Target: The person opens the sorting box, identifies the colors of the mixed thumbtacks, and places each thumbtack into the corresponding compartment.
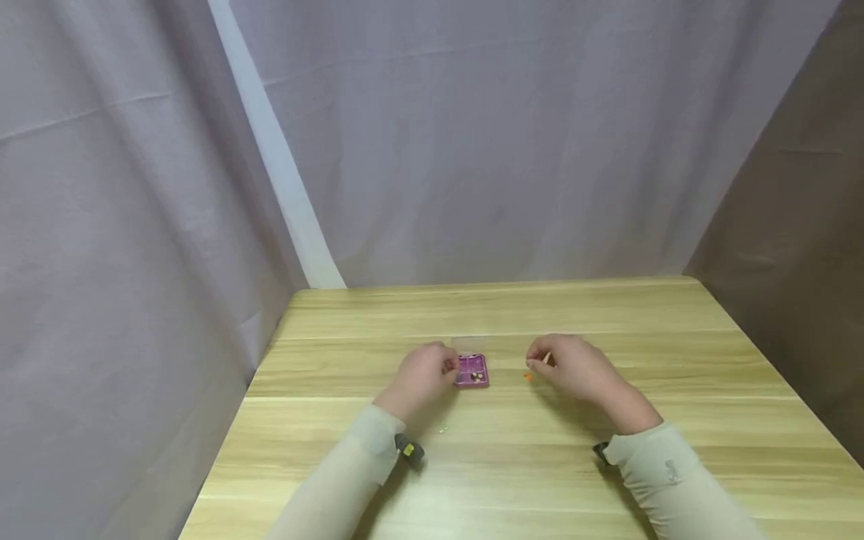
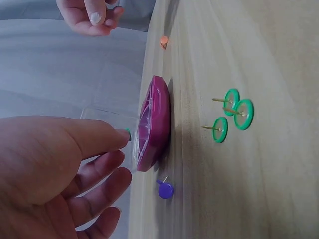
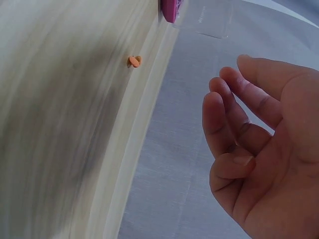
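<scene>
Light wood-grain table (image 1: 540, 480), rounded far corners; streaks run side to side, and a pale glare is seen toward the near edge. Room is closed off by greyish curtains (image 1: 499, 150), with a darker stretch at right; they are split at left by a pale strip (image 1: 277, 150). Magenta box (image 2: 160, 119) is set on the table between the hands, nearer the left; its clear lid (image 1: 469, 345) is swung open on the far side. Small pieces (image 1: 477, 376) are held in a near compartment. Small green item (image 2: 129, 134) is pinched by the left hand (image 1: 424, 375) at the box's edge. Nothing is seen gripped by the right hand (image 1: 574, 367); its fingers are loosely bent above the orange pins (image 3: 133, 61). Three green thumbtacks (image 2: 243, 114) are left points-up on the wood; a blue-purple pin (image 2: 165, 190) is seen beside the box.
</scene>
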### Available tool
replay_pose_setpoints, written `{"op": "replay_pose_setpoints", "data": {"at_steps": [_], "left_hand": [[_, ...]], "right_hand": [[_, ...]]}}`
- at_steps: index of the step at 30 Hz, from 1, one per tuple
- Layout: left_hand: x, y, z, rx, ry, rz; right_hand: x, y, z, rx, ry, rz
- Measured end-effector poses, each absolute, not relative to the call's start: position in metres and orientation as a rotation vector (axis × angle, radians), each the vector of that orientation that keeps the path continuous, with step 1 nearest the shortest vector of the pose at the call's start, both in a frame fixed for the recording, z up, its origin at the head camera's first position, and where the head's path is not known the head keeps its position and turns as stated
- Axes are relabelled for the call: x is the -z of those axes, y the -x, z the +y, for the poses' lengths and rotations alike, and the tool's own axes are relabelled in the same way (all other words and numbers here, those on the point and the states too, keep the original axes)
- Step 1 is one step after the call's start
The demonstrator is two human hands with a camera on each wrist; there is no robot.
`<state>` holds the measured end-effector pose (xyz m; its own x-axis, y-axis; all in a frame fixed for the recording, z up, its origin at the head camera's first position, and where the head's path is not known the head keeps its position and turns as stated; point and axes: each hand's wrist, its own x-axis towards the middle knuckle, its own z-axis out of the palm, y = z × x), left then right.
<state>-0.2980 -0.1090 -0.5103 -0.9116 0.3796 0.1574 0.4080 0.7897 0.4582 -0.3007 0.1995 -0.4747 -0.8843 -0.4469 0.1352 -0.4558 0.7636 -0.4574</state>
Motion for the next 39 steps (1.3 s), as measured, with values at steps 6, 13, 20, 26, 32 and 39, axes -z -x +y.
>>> {"op": "replay_pose_setpoints", "data": {"at_steps": [6,13,20,26,32,39], "left_hand": [[0.512,0.299,-0.111,0.728,0.627,-2.921],[0.520,0.303,-0.109,0.698,0.639,-2.933],[0.519,0.305,-0.105,0.704,0.621,-2.943],[0.519,0.305,-0.103,0.692,0.587,-2.937],[0.519,0.303,-0.101,0.734,0.575,-2.916],[0.516,0.294,-0.109,0.863,0.583,-2.860]], "right_hand": [[0.481,0.303,0.194,-0.782,-0.745,-2.962],[0.485,0.302,0.197,-0.784,-0.742,-2.960],[0.485,0.302,0.200,-0.765,-0.760,-2.952],[0.483,0.302,0.202,-0.763,-0.768,-2.951],[0.481,0.300,0.205,-0.772,-0.774,-2.950],[0.479,0.301,0.203,-0.763,-0.805,-2.945]]}}
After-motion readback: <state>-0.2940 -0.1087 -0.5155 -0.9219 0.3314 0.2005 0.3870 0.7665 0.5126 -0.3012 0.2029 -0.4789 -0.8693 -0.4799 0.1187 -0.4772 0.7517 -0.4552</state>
